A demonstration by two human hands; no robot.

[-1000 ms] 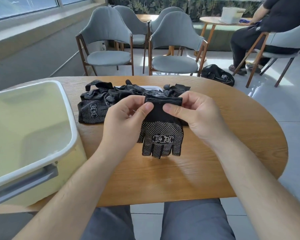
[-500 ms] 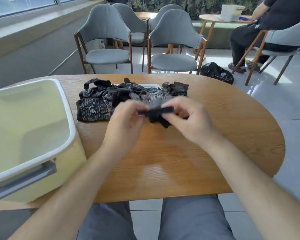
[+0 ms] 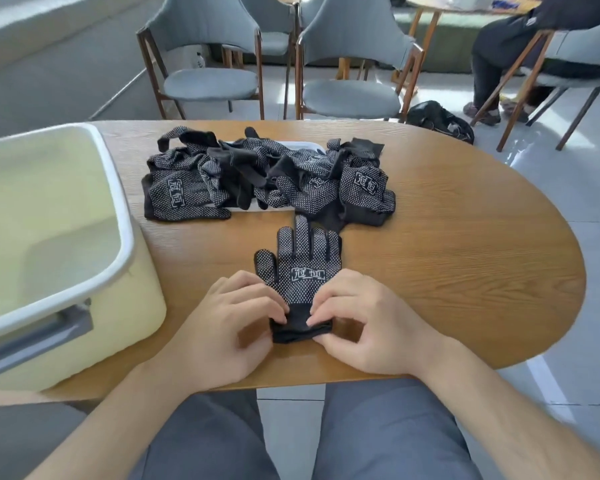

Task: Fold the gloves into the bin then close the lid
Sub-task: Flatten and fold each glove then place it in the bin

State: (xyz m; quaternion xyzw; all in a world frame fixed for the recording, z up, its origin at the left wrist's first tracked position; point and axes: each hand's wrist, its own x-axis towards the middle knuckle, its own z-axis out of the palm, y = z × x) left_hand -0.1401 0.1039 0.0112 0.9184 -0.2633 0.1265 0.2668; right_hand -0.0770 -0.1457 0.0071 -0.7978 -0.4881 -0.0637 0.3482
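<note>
A black glove (image 3: 302, 271) with white dots lies flat on the wooden table (image 3: 465, 258), fingers pointing away from me. My left hand (image 3: 229, 323) pinches the left side of its black cuff. My right hand (image 3: 364, 320) pinches the cuff's right side. A heap of several more dotted black gloves (image 3: 267, 178) rests further back, partly covering a white lid (image 3: 302, 146). The pale yellow bin (image 3: 49, 258) with a white rim and grey handle stands open at my left.
Grey chairs (image 3: 350, 64) stand beyond the table's far edge. A black bag (image 3: 440, 121) lies on the floor. A seated person (image 3: 520, 46) is at the back right. The table's near edge runs just below my hands.
The glove was held up in the air by its cuff, then swung over. Now it lies spread flat on the table, fingers away, with both hands down at the cuff.
</note>
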